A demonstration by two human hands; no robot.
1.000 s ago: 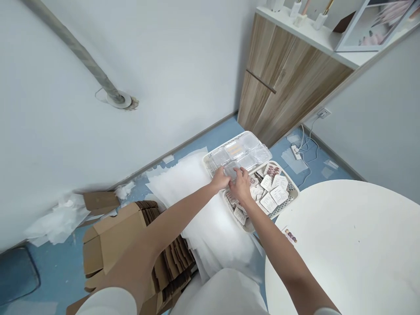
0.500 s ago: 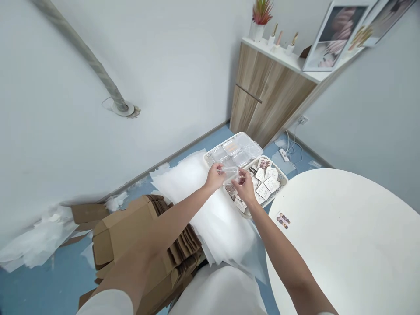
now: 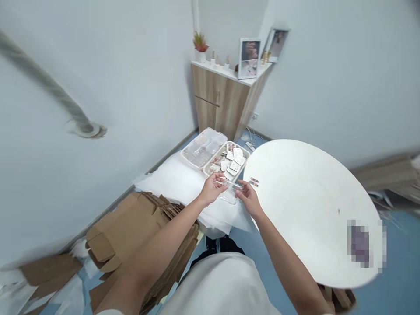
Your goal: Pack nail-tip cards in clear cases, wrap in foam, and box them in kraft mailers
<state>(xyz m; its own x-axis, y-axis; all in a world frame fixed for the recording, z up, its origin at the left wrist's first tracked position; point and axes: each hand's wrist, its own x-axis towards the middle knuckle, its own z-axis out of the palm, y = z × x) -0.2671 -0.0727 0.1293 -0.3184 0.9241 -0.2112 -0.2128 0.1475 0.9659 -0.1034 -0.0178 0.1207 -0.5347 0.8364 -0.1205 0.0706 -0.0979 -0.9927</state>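
Pinching a clear plastic case (image 3: 232,186) at either end, the left hand (image 3: 211,189) and right hand (image 3: 248,199) have lifted it away from the 2 baskets (image 3: 188,158). It now hangs over white foam sheets (image 3: 173,181), beside the round table (image 3: 311,210).

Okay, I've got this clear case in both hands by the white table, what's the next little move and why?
Probably shift the clear plastic case slightly rightward, onto the round white table beside the nail card. The left hand and right hand pinch its ends in the air just off the table's edge, and that card lies close to the right hand.
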